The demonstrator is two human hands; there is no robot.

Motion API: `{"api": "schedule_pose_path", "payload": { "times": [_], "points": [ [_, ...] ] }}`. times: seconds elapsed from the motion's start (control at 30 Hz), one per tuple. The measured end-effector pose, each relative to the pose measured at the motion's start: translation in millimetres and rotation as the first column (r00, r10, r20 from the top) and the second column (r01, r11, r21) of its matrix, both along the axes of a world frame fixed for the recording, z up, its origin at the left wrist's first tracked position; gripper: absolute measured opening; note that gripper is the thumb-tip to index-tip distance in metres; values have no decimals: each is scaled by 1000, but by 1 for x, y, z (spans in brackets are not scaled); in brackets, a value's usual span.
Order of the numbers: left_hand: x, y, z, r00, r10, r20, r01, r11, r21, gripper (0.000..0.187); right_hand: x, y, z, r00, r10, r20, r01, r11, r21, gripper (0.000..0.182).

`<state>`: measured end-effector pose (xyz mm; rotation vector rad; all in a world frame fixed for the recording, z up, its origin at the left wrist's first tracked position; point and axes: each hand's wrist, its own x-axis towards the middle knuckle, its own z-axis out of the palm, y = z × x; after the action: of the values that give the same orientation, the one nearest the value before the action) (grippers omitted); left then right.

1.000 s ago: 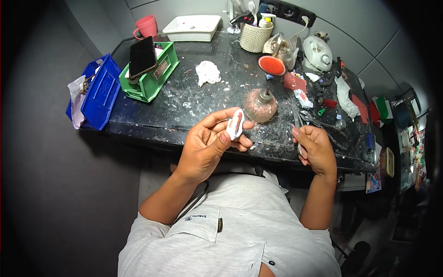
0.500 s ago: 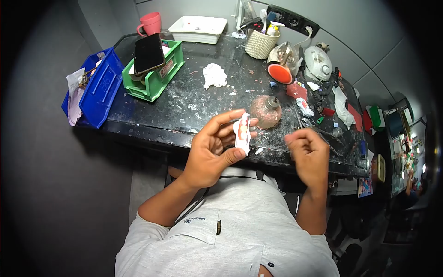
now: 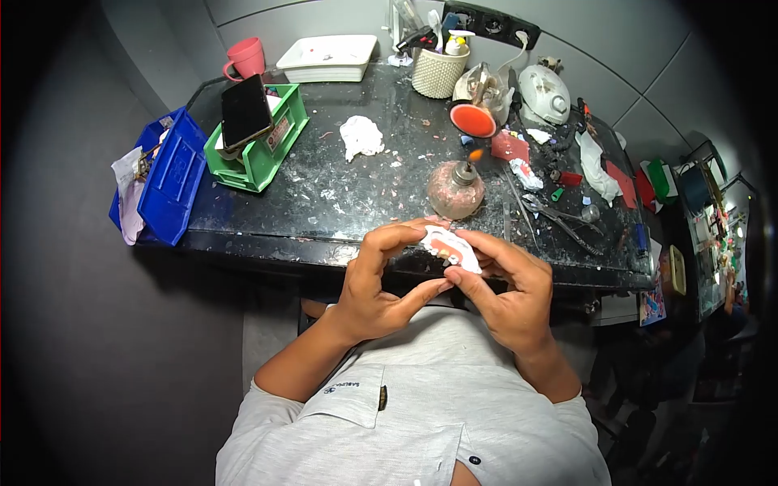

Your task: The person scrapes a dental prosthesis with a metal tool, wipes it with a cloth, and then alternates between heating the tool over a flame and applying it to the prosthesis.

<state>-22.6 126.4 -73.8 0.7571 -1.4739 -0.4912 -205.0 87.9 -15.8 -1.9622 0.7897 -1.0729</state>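
Note:
A white plaster dental cast (image 3: 466, 257) with pink wax and a few tooth shapes on it is held between both hands, just in front of the bench edge. My left hand (image 3: 377, 283) grips its left end, with fingers curved over the top and the thumb beneath. From the right, my right hand (image 3: 515, 287) pinches the other end between thumb and fingers. Behind the hands stands a round glass spirit lamp (image 3: 455, 193), its wick showing a small orange flame (image 3: 476, 155). The hands hide part of the cast.
A green bin (image 3: 263, 154) with a black phone (image 3: 245, 113) on top and a blue bin (image 3: 174, 182) stand left. Crumpled white paper (image 3: 361, 138) lies mid-bench. Metal tools (image 3: 559, 220), wax pieces (image 3: 510, 147) and scraps lie right. Farther back are a white tray (image 3: 328, 71) and pink mug (image 3: 246, 59).
My right hand has come in from the right and taken hold of the cast, which is now turned more level. A flame now shows on the lamp. The view has shifted slightly.

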Motion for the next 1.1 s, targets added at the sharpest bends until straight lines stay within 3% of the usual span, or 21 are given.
{"api": "schedule_pose_path", "payload": {
  "times": [0.1,0.17,0.27,0.33,0.47,0.8,1.1],
  "points": [
    [0,0,-2,999,-32,-21,32,999,-21,48,-5,-3,0,998,-48,39,51,994,-92,36],
    [1,1,1,1000,-13,23,14,999,-43,36,-10,-6,-1,998,-20,61,25,996,-85,34],
    [5,2,-3,995,10,103,0,995,-96,34,-13,-9,-5,997,26,75,-22,999,-50,28],
    [4,1,-4,994,0,105,10,995,-96,34,-13,-9,-8,968,24,252,-138,885,446,26],
    [1,0,-2,995,-12,104,21,995,-93,33,-17,-18,-13,954,96,284,-233,834,501,26],
    [0,0,-2,989,-26,143,37,997,-72,32,-23,-23,-19,959,105,263,-235,813,533,27],
    [-1,2,6,983,16,180,14,986,-164,34,-21,-24,-19,942,175,285,-309,782,542,33]
  ]
}}
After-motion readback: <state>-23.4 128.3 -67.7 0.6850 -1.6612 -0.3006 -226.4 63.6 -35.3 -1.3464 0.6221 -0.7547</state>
